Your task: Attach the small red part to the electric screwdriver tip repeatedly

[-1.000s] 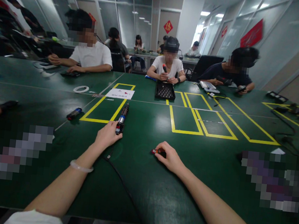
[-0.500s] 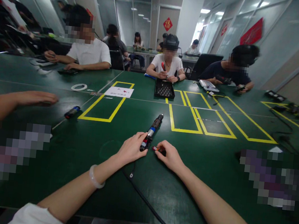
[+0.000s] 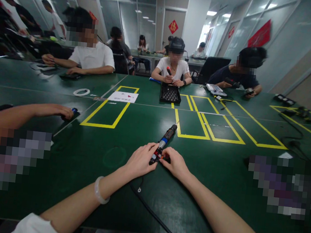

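Observation:
My left hand [image 3: 143, 160] is closed round the lower end of a slim electric screwdriver [image 3: 167, 138] with its inside exposed. The tool lies tilted, its thin tip pointing away and to the right, with a silver and blue motor section in the middle. Pressed close against its lower right side, my right hand [image 3: 175, 162] pinches a small red-orange part [image 3: 161, 157], mostly hidden by the fingers. Whether that part is joined to the tool I cannot tell. A black cord [image 3: 151, 209] runs from under my left hand to the table's near edge, beside a small ring terminal [image 3: 139, 190].
The green table [image 3: 207, 207] carries yellow tape rectangles [image 3: 195, 137]. At left, another person's hand [image 3: 66, 112] holds a blue-and-black object [image 3: 74, 111]. Across the table, a person works over a black tray [image 3: 170, 94] of small parts. A white sheet [image 3: 124, 97] lies nearby.
The screwdriver and both my hands have shifted slightly right, and my right hand has brought the small part against the tool. At left, the other person's hand has reached the blue-and-black object.

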`<state>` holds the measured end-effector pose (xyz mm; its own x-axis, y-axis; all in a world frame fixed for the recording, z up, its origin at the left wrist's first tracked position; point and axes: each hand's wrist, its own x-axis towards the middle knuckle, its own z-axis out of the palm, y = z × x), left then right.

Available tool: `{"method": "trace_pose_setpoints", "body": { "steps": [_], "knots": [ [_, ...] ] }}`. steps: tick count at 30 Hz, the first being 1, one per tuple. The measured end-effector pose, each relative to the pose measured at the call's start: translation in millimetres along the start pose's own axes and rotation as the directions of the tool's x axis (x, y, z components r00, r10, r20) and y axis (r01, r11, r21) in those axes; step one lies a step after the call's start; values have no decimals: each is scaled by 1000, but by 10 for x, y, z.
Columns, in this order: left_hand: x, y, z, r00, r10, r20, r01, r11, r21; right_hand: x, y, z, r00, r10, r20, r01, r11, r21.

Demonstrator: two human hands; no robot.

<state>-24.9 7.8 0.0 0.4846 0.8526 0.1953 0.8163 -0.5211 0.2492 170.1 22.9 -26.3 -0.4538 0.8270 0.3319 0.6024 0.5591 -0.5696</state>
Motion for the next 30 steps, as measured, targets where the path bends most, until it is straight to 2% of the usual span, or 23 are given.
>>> {"method": "trace_pose_setpoints", "body": {
  "steps": [8, 18, 25, 30],
  "knots": [
    [4, 28, 11, 1000, 6, -23, -5, 1000, 31, -24, -2, -3, 999, -43, 9, 43, 999, -16],
    [69, 107, 23, 997, -67, -27, 71, 984, 162, -57, -24, -25, 996, -84, -24, 85, 996, 10],
    [97, -49, -15, 997, -73, -13, 74, 985, 153, -56, -26, -59, 997, -70, -9, 70, 997, 12],
    [122, -292, -76, 990, -135, -37, 139, 971, 196, -59, 10, -84, 996, -83, 20, 83, 997, -2]
  ]
}}
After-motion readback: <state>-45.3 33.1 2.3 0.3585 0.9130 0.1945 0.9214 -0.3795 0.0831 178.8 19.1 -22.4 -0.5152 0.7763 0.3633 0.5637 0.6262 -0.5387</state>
